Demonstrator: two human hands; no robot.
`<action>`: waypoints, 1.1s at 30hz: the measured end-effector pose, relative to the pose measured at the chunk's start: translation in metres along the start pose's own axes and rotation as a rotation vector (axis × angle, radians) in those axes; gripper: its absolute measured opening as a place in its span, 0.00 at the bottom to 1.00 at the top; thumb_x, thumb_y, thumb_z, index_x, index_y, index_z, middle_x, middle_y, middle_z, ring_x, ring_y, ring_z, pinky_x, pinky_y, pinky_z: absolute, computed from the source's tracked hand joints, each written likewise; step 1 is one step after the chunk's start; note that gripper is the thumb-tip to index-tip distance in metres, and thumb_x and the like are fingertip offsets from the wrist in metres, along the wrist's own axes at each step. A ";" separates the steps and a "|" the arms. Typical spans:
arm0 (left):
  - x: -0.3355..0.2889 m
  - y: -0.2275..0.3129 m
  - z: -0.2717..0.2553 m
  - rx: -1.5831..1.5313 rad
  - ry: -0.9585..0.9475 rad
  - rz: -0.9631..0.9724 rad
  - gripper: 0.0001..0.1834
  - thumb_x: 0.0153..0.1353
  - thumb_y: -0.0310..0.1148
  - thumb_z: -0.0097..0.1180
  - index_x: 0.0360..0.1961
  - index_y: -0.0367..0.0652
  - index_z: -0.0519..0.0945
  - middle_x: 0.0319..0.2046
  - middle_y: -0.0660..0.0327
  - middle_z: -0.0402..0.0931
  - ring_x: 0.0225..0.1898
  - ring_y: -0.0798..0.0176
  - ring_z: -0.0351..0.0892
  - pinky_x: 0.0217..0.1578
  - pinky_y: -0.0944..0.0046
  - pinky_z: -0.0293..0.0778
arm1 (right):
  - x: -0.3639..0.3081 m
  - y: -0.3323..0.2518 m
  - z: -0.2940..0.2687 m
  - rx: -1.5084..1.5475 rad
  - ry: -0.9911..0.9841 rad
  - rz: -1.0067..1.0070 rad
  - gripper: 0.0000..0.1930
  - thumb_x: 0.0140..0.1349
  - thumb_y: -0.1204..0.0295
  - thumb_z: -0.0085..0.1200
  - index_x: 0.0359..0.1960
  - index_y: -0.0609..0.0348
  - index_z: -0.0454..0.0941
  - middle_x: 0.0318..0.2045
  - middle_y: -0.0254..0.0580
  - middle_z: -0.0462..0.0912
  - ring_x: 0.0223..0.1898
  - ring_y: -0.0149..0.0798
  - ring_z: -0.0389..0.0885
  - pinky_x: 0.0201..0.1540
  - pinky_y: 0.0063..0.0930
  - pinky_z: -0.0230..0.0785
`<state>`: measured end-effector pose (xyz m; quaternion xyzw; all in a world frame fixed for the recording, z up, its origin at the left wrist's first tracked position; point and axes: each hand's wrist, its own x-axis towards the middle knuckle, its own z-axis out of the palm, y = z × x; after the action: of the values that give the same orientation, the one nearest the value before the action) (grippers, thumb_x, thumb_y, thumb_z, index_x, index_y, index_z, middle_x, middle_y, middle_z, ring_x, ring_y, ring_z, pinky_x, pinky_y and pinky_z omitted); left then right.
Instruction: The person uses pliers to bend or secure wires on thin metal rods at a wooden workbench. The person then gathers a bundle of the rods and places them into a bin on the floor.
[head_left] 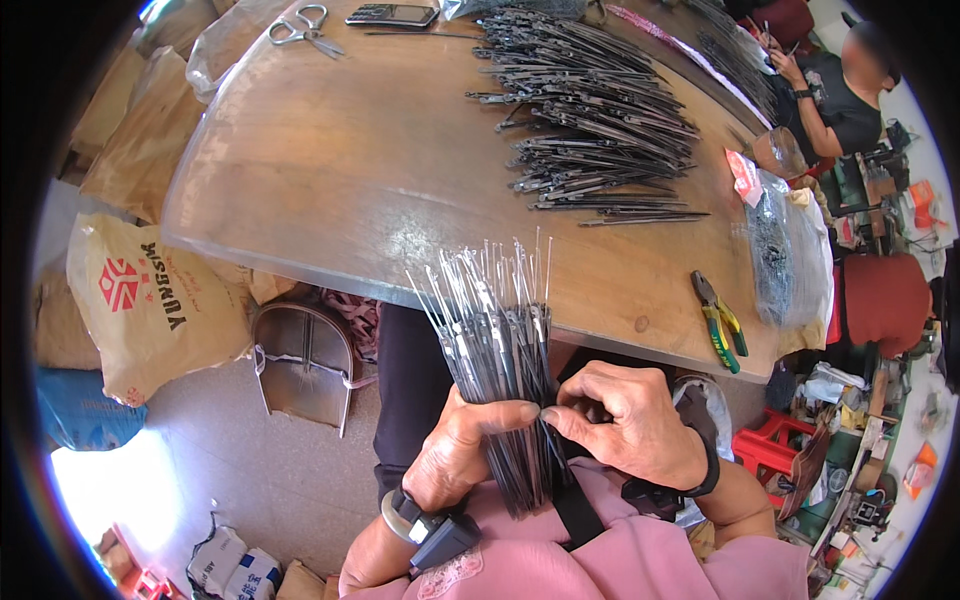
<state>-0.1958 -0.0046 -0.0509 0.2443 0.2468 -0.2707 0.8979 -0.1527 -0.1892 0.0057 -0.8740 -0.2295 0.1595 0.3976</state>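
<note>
Left hand (455, 447) wrapped firmly around bundle of thin black rods (500, 365), thumb across front; pale metal tips fan out above fingers. Right hand (632, 425) just beside, fingers curled, thumb and forefinger tips together at bundle's right edge; whether they pinch any rod, cannot tell. Beyond fingers, on wooden table (340, 150): large rod pile (600, 110). Beyond right fingers, rightward: pliers (711, 300).

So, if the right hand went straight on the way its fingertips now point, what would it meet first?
Probably the held bundle, at its right edge, or the left thumb; the right hand looks very near both, but depth is unclear.
</note>
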 end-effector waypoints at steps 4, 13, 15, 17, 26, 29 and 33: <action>-0.001 -0.001 -0.003 -0.024 0.010 0.002 0.25 0.49 0.20 0.61 0.52 0.35 0.74 0.40 0.59 0.78 0.40 0.62 0.80 0.46 0.62 0.77 | 0.001 0.002 0.005 0.008 -0.061 -0.015 0.10 0.57 0.68 0.64 0.29 0.63 0.79 0.24 0.48 0.79 0.24 0.53 0.79 0.27 0.38 0.71; 0.001 -0.005 -0.007 0.009 0.007 0.013 0.28 0.47 0.25 0.66 0.52 0.36 0.74 0.41 0.60 0.79 0.43 0.62 0.80 0.48 0.61 0.77 | 0.001 -0.005 0.005 -0.028 0.097 -0.049 0.07 0.51 0.78 0.67 0.27 0.65 0.80 0.22 0.43 0.80 0.20 0.37 0.80 0.22 0.27 0.70; 0.003 -0.007 -0.010 0.019 0.013 0.023 0.28 0.47 0.25 0.66 0.52 0.36 0.74 0.40 0.60 0.79 0.42 0.63 0.80 0.48 0.61 0.77 | 0.001 -0.003 0.008 -0.055 0.070 -0.053 0.07 0.51 0.78 0.67 0.27 0.66 0.80 0.22 0.43 0.79 0.20 0.37 0.79 0.22 0.27 0.70; 0.001 -0.005 -0.006 0.019 0.013 0.021 0.28 0.47 0.24 0.67 0.52 0.36 0.75 0.41 0.60 0.79 0.42 0.63 0.80 0.48 0.62 0.77 | 0.001 -0.001 0.009 -0.075 0.048 -0.049 0.07 0.50 0.78 0.67 0.27 0.65 0.80 0.21 0.43 0.79 0.19 0.36 0.79 0.22 0.26 0.70; 0.002 -0.006 -0.004 0.009 0.016 0.019 0.29 0.45 0.24 0.69 0.51 0.36 0.75 0.42 0.59 0.80 0.43 0.62 0.80 0.48 0.62 0.76 | 0.006 -0.007 0.011 0.017 -0.005 -0.008 0.04 0.53 0.77 0.64 0.28 0.64 0.81 0.22 0.44 0.80 0.21 0.42 0.80 0.24 0.29 0.70; 0.002 -0.006 -0.004 0.009 0.025 0.037 0.27 0.46 0.22 0.68 0.51 0.35 0.76 0.41 0.58 0.80 0.42 0.62 0.80 0.47 0.62 0.77 | 0.005 -0.006 0.014 0.029 0.011 -0.024 0.04 0.54 0.77 0.63 0.29 0.65 0.81 0.22 0.45 0.80 0.21 0.43 0.80 0.24 0.29 0.70; -0.001 -0.004 -0.003 0.028 0.036 0.031 0.26 0.46 0.19 0.66 0.50 0.35 0.76 0.40 0.59 0.80 0.40 0.62 0.81 0.46 0.62 0.77 | 0.006 -0.008 0.009 0.126 -0.098 0.003 0.05 0.52 0.76 0.60 0.29 0.64 0.78 0.26 0.50 0.80 0.28 0.55 0.80 0.30 0.40 0.73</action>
<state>-0.1996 -0.0054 -0.0540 0.2655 0.2551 -0.2557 0.8939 -0.1537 -0.1758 0.0053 -0.8386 -0.2370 0.2168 0.4400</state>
